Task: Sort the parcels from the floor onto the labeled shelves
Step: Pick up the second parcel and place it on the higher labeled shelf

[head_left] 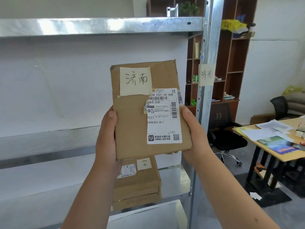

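I've got a flat cardboard parcel (148,111) up in front of the metal shelves (99,26), upright, label side facing me. My left hand (107,138) clamps its left edge, thumb on the front; my right hand (193,131) grips the right edge and lower corner. A handwritten note (135,80) sits on the parcel's top, a shipping label (164,116) below it. A similar note (206,74) is stuck on the shelf post (203,103). Another parcel (138,184) lies on the lower shelf.

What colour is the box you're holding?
Brown cardboard box, with a pale yellow note and white label; seen in the head view.
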